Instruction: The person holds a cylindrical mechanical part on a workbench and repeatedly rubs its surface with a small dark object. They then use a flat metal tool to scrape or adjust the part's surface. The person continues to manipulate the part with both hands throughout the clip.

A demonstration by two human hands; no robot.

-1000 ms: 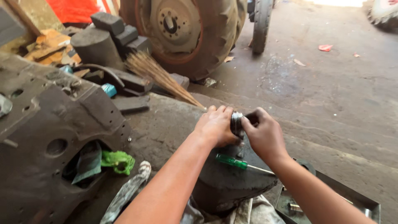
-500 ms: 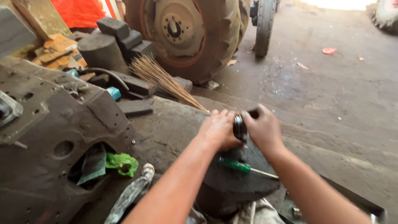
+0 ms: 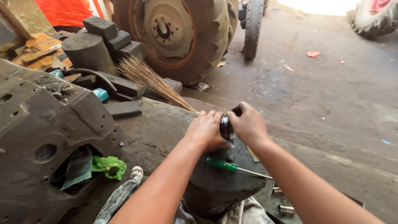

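A small round metal part (image 3: 226, 126), dark with a shiny rim, perhaps a bearing or ring, is clamped between two bare hands above the far edge of a dark, greasy block (image 3: 215, 186) that serves as the work surface. The left hand (image 3: 206, 130) wraps it from the left with fingers curled over the top; the right hand (image 3: 247, 123) closes on it from the right, so both hands are shut on the part and most of it is hidden. What the fingers are doing to it cannot be told. To handle it well, the grip probably wants to stay even on both sides, with the part kept square and low over the block so it cannot drop to the ground. Just below the hands, a green-handled screwdriver (image 3: 232, 168) lies across the block, its shaft pointing right. Past the block's right edge, a tray (image 3: 282, 203) holds small metal pieces. A bundle of broom straws (image 3: 155, 83) fans up and left from near the left hand. Further left sits a big dark cast housing (image 3: 45, 132) with a green rag (image 3: 108, 166) tucked at its base. Beyond stands a large tractor tyre (image 3: 174, 35) on the concrete floor (image 3: 331, 95).
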